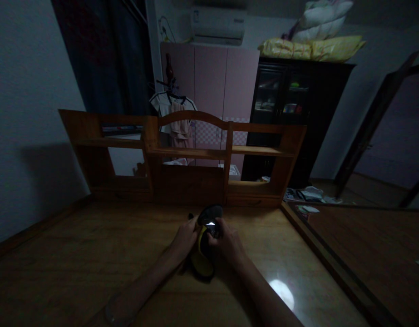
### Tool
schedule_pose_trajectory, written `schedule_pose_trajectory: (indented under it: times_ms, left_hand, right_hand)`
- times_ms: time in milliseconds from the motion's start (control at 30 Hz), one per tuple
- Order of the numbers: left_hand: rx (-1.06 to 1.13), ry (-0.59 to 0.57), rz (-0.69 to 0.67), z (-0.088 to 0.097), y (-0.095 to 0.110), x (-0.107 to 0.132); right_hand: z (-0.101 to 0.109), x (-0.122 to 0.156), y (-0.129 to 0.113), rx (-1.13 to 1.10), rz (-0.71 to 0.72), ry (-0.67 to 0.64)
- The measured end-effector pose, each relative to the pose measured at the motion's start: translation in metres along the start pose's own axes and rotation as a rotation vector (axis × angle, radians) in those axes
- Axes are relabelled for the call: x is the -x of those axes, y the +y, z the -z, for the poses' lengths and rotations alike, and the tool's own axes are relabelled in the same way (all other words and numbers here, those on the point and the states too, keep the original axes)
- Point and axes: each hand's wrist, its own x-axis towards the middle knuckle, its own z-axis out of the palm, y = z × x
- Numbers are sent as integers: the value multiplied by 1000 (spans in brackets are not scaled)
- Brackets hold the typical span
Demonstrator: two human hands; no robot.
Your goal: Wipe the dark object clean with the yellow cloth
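A dark case with a yellow lining (202,265) is spread open in front of me, low over the wooden desktop. It looks soft and curved, and its exact kind is hard to make out in the dim light. My left hand (187,236) is closed on its left edge. At the upper part of the case, my right hand (226,240) pinches a small shiny dark object (212,225) that catches a bright glint. The thumb and fingers cover much of that object, and I cannot tell whether it is attached to the case.
A wooden shelf unit (189,153) stands along the desk's far edge. The desktop (127,254) stretches to both sides, with a light reflection at right. Beyond are hanging clothes (180,120), a pink wardrobe (209,77) and a black cabinet (318,100).
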Motion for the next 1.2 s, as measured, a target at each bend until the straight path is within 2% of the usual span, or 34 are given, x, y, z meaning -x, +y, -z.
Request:
schedule_pose_trajectory:
  times_ms: [433,667,833,1000,1200]
  left_hand:
    - [-62,29,91,1,-6,-1]
    - [10,105,-29,-3,-5,-3]
    - [5,105,-69,-4,-8,-4]
    - [5,77,-74,-3,-7,-4]
    - [17,66,-104,-4,-7,-4]
  right_hand:
    - [5,-2,0,-121,36,-42]
    - [6,-3,1,-286,40,-24]
    - [4,-5,3,-406,36,-21]
    - [6,-5,3,-382,38,-3]
    - [8,-7,3,-294,125,51]
